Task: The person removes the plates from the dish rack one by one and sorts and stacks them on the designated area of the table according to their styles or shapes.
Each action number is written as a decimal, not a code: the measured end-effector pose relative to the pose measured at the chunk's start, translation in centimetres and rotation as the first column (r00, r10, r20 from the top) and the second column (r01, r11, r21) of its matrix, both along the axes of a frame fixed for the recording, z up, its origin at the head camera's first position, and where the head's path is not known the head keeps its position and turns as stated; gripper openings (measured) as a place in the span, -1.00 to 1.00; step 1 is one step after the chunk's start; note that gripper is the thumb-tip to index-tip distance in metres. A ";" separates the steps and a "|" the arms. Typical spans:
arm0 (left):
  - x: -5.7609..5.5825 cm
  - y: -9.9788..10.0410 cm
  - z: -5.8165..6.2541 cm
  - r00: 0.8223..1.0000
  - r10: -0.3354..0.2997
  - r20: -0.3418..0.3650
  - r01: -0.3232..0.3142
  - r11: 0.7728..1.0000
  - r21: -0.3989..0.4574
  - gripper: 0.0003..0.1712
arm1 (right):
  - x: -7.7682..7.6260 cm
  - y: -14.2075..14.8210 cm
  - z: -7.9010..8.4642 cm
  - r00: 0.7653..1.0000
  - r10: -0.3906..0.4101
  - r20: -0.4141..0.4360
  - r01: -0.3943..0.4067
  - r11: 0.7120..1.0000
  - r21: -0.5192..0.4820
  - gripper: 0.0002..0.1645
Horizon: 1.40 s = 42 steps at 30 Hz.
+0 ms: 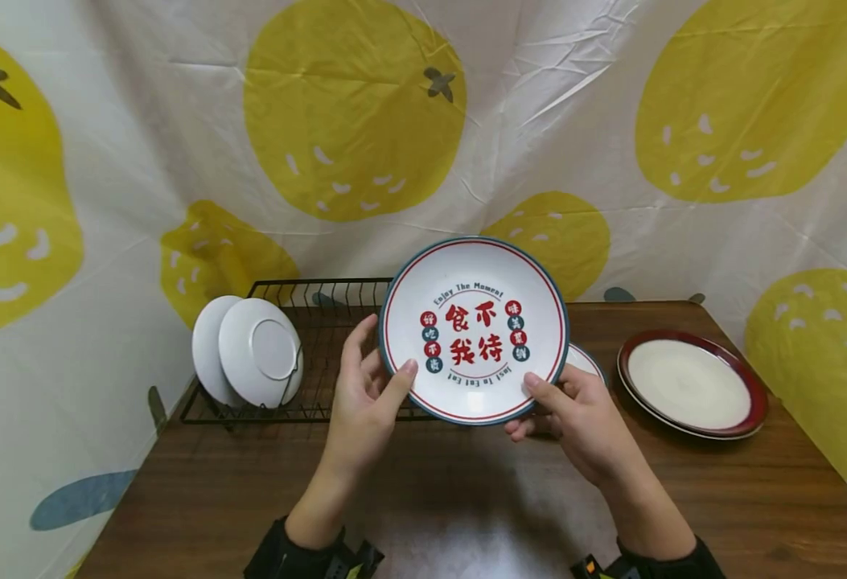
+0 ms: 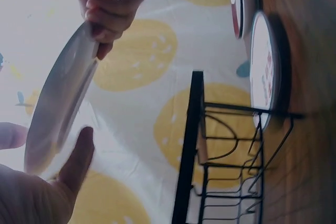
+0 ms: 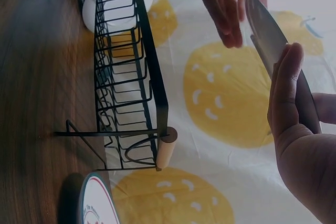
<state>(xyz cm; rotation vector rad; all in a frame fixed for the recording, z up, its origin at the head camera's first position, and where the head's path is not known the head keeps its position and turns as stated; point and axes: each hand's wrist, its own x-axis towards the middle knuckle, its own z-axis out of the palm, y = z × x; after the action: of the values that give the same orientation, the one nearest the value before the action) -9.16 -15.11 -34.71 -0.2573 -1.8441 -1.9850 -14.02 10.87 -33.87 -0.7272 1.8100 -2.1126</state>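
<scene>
A white plate (image 1: 474, 331) with a blue-green rim, a red ring and red lettering is held up, its printed face towards me. My right hand (image 1: 584, 420) grips its lower right edge, thumb on the face and fingers behind. At the lower left edge is my left hand (image 1: 363, 406), its thumb over the rim. In the left wrist view its fingers (image 2: 79, 157) stand apart from the plate's underside, fairly straight. Behind the right hand, a similar printed plate (image 1: 586, 362) lies on the table, mostly hidden; the right wrist view shows part of this printed plate (image 3: 96, 203).
A black wire dish rack (image 1: 322, 414) stands at the back left, partly behind the held plate. Two white plates (image 1: 260, 384) lean upright at its left end. Stacked cream plates (image 1: 691, 384) with a dark red rim lie at the right of the wooden table (image 1: 459, 490). A lemon-print cloth (image 1: 524, 137) hangs behind.
</scene>
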 end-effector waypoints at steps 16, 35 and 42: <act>-0.6 1.4 -1.3 0.978 -0.194 0.074 0.195 0.981 -0.006 -0.37 | -0.1 -0.1 -0.3 0.999 -0.039 0.004 0.039 0.999 0.002 -0.48; -0.7 1.0 -1.1 0.987 -0.159 0.031 0.162 0.977 -0.136 -0.39 | 0.1 -0.9 -0.7 0.992 -0.117 -0.039 0.119 0.990 0.079 -0.50; -0.7 1.0 -1.1 0.987 -0.160 0.007 0.159 0.977 -0.144 -0.37 | 0.1 -0.9 -0.5 0.991 -0.129 -0.035 0.132 0.985 0.110 -0.55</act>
<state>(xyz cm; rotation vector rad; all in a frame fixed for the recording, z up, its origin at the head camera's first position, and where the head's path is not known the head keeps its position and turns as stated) -9.89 -14.13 -35.78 -0.4668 -2.0236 -1.9531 -13.89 9.93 -34.40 -0.6291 2.0240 -2.0677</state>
